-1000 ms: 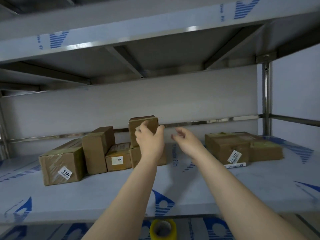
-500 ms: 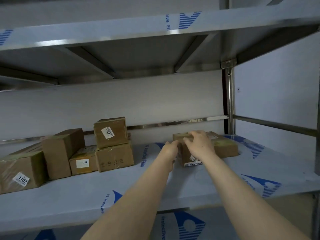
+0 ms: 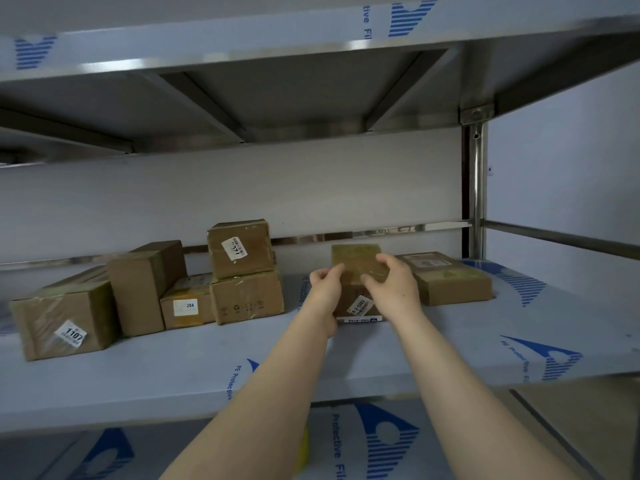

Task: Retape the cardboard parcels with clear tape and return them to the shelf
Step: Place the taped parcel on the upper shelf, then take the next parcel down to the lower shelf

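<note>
Both hands grip one cardboard parcel [image 3: 356, 271] on the shelf [image 3: 450, 348]: left hand [image 3: 325, 292] at its left side, right hand [image 3: 394, 285] on top.

- Both bare forearms reach forward and upward, converging toward the middle of the view.
- The left hand [image 3: 323, 289] is curled, fingers closed against the left side of a parcel [image 3: 356, 268].
- The right hand [image 3: 393, 284] lies palm down, fingers spread and bent over the parcel's top.
</note>
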